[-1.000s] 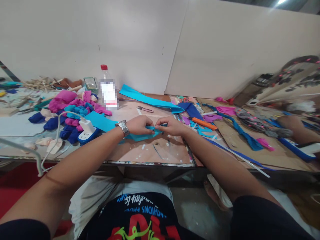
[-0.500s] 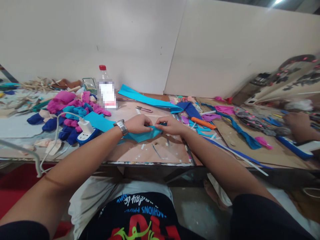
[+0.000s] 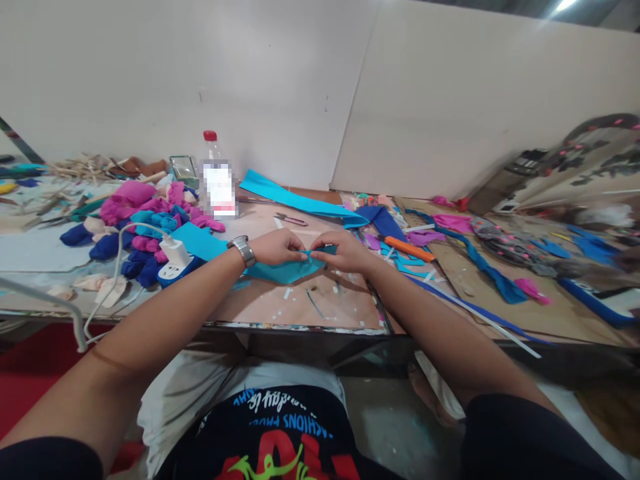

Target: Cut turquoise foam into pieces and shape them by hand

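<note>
Over the middle of the bench, my left hand [image 3: 277, 247] pinches the edge of a turquoise fabric strip [image 3: 283, 270]. My right hand [image 3: 343, 252] grips the same strip close by, thumb and fingertips pressed together, with a darker teal bit showing between its fingers. The two sets of fingertips nearly meet. The strip's long end runs left behind my left wrist toward the power socket block [image 3: 180, 270]. Just beyond my hands lie small thread snips [image 3: 291, 219]. A second turquoise strip [image 3: 300, 199] stretches along the back.
At left sits a heap of pink, blue and turquoise fabric pieces [image 3: 135, 213], near a red-capped bottle [image 3: 219, 180]. Right of my hands are an orange-handled cutter [image 3: 410, 249] and scraps. A white cable [image 3: 117, 260] crosses the left side. A wall panel [image 3: 280, 87] stands behind.
My fingertips have drawn closer together on the turquoise strip, and its hanging edge looks smoother. At far right, another person's hand has moved mostly out of sight. The view has shifted slightly.
</note>
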The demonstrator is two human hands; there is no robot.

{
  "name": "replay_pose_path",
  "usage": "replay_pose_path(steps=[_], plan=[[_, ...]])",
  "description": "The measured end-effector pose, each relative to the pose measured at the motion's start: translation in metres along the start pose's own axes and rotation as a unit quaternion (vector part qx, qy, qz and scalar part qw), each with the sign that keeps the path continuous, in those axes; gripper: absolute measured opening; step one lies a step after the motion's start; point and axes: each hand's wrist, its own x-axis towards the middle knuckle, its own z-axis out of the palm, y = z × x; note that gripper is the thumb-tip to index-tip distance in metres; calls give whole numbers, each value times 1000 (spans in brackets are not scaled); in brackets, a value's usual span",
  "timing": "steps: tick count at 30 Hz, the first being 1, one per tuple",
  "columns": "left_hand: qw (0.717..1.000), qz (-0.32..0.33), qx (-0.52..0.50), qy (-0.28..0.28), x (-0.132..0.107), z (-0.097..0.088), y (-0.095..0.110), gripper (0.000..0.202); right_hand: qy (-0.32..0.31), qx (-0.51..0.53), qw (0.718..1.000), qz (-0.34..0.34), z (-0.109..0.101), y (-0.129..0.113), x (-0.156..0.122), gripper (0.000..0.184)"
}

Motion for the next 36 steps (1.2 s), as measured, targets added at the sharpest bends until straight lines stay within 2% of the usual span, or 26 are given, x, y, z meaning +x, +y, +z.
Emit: replay_pose_path(steps=[4, 11, 19, 23, 29, 36], plan=[[1000, -4, 3, -7, 0, -1, -1, 45, 4, -7, 1000, -1, 0, 0, 0, 26], [1000, -12, 7, 24, 0, -7, -8, 42, 0, 8, 999, 36, -8, 5, -3, 21], [991, -22, 73, 109, 2, -15, -16, 31, 12, -14, 999, 49, -10, 12, -2, 23], [995, 6, 68, 70, 0, -12, -12, 33, 17, -12, 999, 36, -6, 12, -2, 22], [996, 29, 85, 8, -2, -2, -1, 38, 8, -28, 1000, -6, 5, -1, 0, 22], [997, 23, 69, 7, 1, 0, -5, 41, 9, -74, 996, -50, 5, -7, 2, 22]])
